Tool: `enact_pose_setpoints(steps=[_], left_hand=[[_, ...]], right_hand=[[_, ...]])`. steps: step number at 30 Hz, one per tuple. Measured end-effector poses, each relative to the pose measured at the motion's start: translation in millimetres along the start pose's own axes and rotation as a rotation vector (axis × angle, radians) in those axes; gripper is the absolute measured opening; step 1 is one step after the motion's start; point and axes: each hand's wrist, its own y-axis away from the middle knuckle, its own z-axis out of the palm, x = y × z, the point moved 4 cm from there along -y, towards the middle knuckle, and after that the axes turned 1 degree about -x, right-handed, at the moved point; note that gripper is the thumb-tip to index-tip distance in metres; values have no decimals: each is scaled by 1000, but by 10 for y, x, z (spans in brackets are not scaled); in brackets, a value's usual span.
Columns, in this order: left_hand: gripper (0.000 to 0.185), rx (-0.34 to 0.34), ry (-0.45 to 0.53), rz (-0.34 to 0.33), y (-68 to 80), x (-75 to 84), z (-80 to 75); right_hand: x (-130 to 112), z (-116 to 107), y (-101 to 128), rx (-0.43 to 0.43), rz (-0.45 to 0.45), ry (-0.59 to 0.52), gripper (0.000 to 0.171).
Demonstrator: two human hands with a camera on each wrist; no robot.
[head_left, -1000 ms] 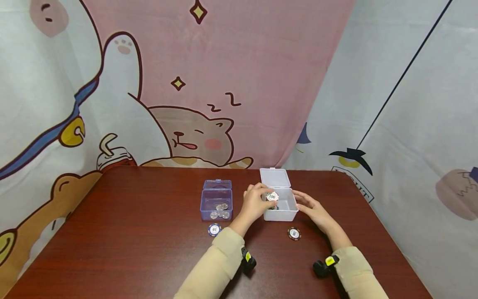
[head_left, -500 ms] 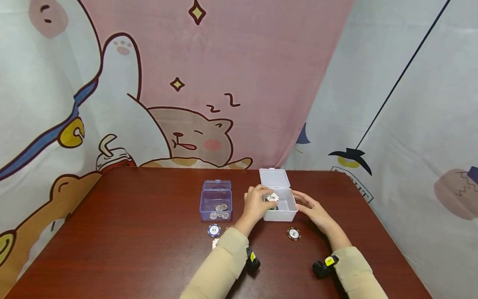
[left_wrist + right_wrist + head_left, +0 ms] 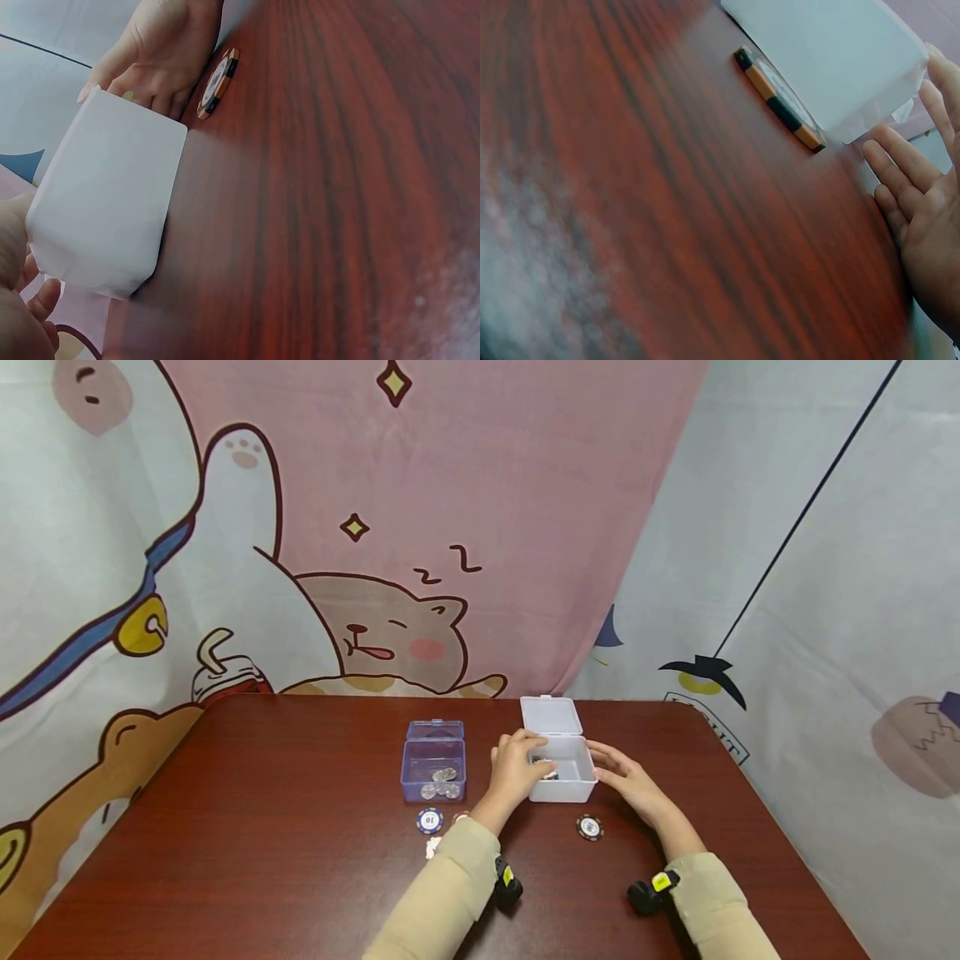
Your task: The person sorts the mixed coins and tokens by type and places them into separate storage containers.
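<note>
The white plastic box (image 3: pixel 566 792) stands with its lid (image 3: pixel 551 716) tipped back. My left hand (image 3: pixel 513 770) reaches over the box's left rim, thumb and fingers apart, with nothing between them. Just below the thumb, poker chips (image 3: pixel 551 772) lie inside the box, partly covered by the hand. My right hand (image 3: pixel 628 787) steadies the right side of the box with fairly straight fingers; the right wrist view shows its fingertips right at the wall. A black-and-orange poker chip (image 3: pixel 589 827) lies on the table in front of the box.
Left of the white box is a translucent blue box (image 3: pixel 412 792), lid back, holding several silver coins (image 3: pixel 446 775). Before it lie a blue poker chip (image 3: pixel 430 821), a red chip (image 3: pixel 460 816) and a white chip (image 3: pixel 432 847), the last two partly behind the left sleeve. A printed cloth hangs behind.
The white chip marked 100 has left the left hand's pinch and dropped into the white box. The left forearm shifted slightly right, uncovering the red and white chips. The right hand stayed in place.
</note>
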Motion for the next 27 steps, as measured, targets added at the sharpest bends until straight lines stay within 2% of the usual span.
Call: enact_pose_setpoints(steps=[10, 18, 27], left_hand=[[42, -37, 69, 9, 37, -3, -28], [42, -5, 144, 30, 140, 36, -80], [43, 46, 240, 72, 314, 155, -142]], right_hand=[[-11, 9, 5, 13, 27, 8, 51], [-9, 7, -1, 2, 8, 8, 51], [-16, 1, 10, 4, 19, 19, 51]])
